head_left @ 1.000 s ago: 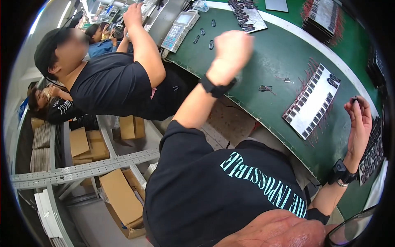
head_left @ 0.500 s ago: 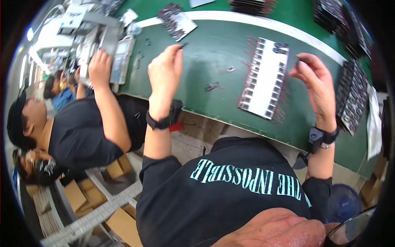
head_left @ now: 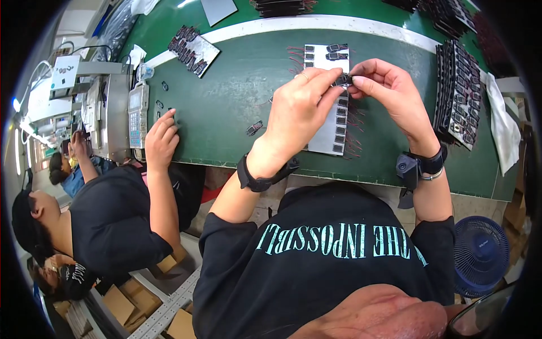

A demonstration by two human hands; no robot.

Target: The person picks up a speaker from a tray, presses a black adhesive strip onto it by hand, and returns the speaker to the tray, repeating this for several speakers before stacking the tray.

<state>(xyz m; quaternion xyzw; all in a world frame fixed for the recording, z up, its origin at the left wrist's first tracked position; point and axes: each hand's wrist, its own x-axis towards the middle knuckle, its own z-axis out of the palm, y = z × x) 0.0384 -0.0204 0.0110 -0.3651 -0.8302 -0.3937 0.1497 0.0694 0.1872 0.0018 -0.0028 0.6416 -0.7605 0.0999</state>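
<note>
My left hand [head_left: 296,110] and my right hand [head_left: 395,96] meet over the upper half of a white board [head_left: 324,138]. Between their fingertips they pinch a small black rectangular part [head_left: 342,80]; fingers cover some of it. Small black rectangles line the board's long edges, and thin red wires stick out past them. Two loose parts [head_left: 337,52] of a like kind lie on the board's far end. Left of my left wrist, another loose black part [head_left: 254,128] rests on the green table [head_left: 226,101]. My left hand hides much of the board's left side.
A second board [head_left: 193,51] with black parts lies at the far left, and a stack of filled boards [head_left: 460,96] stands at the right. A co-worker's hand [head_left: 162,138] is over the table's left end, beside a grey machine with a keypad [head_left: 137,116]. A blue fan [head_left: 481,254] stands lower right.
My hands were apart on either side of the board, each pinching something small and dark. They have come together over it. The co-worker's hand has moved off the machine toward the table; the view has shifted.
</note>
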